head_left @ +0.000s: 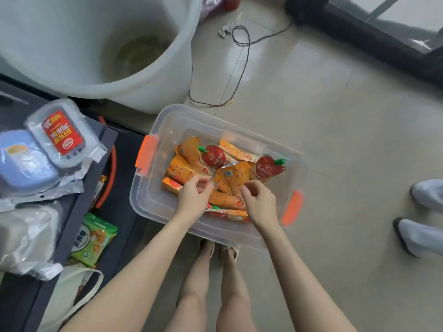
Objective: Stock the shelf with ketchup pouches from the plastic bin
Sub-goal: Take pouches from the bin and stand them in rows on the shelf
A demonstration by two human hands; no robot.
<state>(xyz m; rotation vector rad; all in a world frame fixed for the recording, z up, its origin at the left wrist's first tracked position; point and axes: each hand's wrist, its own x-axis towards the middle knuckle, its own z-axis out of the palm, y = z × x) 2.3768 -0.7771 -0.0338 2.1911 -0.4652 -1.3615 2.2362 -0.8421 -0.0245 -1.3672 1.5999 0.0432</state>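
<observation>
A clear plastic bin (153,200) with orange latches sits on the tiled floor in front of my feet. Inside lie several ketchup pouches (268,168), orange and red with green caps, piled loosely. Both of my hands are down in the bin. My left hand (193,197) has its fingers pinched on the edge of an orange pouch (184,173) at the pile's left. My right hand (260,203) curls its fingers on another orange pouch (230,176) with a barcode, near the middle. The dark grey shelf (81,188) stands to the left of the bin.
The shelf holds plastic-wrapped packs (62,135) on top and a green snack bag (93,238) lower down. A big white tub (107,44) stands behind the bin. Thin cables (239,68) trail on the floor. Another person's shoes (424,212) are at the right edge.
</observation>
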